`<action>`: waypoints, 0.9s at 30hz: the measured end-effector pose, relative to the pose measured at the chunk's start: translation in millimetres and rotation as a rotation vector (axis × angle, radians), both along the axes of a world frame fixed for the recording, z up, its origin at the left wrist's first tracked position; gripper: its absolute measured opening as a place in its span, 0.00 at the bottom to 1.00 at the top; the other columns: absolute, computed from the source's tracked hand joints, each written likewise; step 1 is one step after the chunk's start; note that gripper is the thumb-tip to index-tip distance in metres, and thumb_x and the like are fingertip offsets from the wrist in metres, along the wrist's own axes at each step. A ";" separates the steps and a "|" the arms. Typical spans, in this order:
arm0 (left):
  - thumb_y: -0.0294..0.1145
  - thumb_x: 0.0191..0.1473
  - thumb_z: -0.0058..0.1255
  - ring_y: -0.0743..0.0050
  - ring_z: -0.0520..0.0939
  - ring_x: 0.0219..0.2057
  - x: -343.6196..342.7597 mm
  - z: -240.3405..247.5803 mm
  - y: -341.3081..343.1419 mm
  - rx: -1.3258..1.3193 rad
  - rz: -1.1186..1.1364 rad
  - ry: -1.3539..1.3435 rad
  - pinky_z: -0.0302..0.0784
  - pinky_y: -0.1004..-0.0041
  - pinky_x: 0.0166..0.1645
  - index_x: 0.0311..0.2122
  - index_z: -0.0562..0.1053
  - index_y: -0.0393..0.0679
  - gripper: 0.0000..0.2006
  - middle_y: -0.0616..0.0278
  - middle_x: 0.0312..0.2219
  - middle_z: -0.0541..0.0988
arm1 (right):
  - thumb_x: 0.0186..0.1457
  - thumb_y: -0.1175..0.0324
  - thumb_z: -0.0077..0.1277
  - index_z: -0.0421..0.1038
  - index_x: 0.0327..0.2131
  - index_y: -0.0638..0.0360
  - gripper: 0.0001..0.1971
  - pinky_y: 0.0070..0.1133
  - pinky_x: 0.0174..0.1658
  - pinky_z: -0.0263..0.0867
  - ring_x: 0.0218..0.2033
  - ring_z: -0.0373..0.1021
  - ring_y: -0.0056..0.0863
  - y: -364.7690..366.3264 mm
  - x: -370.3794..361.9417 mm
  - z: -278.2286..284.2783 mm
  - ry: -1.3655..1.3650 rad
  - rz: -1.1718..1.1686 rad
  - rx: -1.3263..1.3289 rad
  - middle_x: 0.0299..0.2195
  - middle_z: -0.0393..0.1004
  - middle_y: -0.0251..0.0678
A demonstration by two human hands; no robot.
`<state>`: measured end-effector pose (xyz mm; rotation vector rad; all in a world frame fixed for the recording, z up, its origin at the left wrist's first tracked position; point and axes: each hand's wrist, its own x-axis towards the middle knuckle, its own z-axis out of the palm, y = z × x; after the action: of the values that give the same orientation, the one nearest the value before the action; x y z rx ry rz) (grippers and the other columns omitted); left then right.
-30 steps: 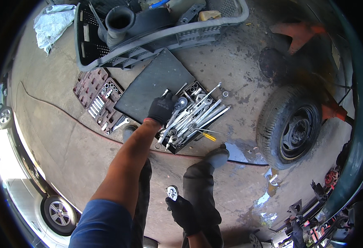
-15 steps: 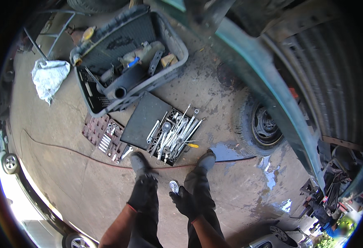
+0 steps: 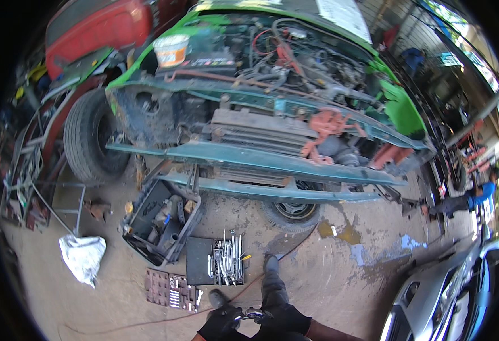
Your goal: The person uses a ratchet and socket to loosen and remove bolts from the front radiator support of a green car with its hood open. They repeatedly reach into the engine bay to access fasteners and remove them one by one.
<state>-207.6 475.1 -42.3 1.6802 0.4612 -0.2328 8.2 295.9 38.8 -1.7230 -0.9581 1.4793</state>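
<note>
The silver metal ratchet wrench with a rounded head [image 3: 254, 313] lies between the hands, its head protruding leftward from the black-gloved right hand [image 3: 286, 324], which is closed around it (handle covered; long axis indeterminate). The black-gloved left hand [image 3: 221, 325] is just beside the head, near a small bright metal piece [image 3: 237, 321]; its grip cannot be determined.
</note>
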 end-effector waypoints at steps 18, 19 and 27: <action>0.44 0.65 0.50 0.73 0.78 0.29 171.6 213.1 -17.8 0.179 -0.311 -0.165 0.74 0.70 0.39 0.47 0.79 0.40 0.18 0.55 0.29 0.81 | 0.56 0.53 0.57 0.75 0.48 0.51 0.19 0.34 0.38 0.71 0.36 0.77 0.44 -80.9 51.4 184.2 -0.669 -0.218 0.254 0.36 0.80 0.43; 0.45 0.65 0.49 0.73 0.77 0.29 182.6 219.1 -23.8 0.153 -0.315 -0.147 0.73 0.69 0.39 0.46 0.79 0.39 0.18 0.55 0.29 0.81 | 0.57 0.53 0.56 0.77 0.46 0.49 0.17 0.33 0.39 0.72 0.36 0.77 0.44 -87.2 60.0 184.6 -0.683 -0.256 0.271 0.36 0.80 0.42; 0.38 0.63 0.51 0.66 0.83 0.32 285.6 263.5 -76.6 0.315 -0.380 -0.058 0.75 0.68 0.41 0.45 0.79 0.40 0.13 0.52 0.32 0.82 | 0.55 0.58 0.57 0.77 0.44 0.52 0.15 0.34 0.38 0.73 0.35 0.78 0.45 -134.6 148.9 201.7 -0.695 -0.345 0.374 0.35 0.80 0.44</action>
<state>78.0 398.5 221.3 2.0732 0.1335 -0.4033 157.2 161.3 240.6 -2.0082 -1.1103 0.4330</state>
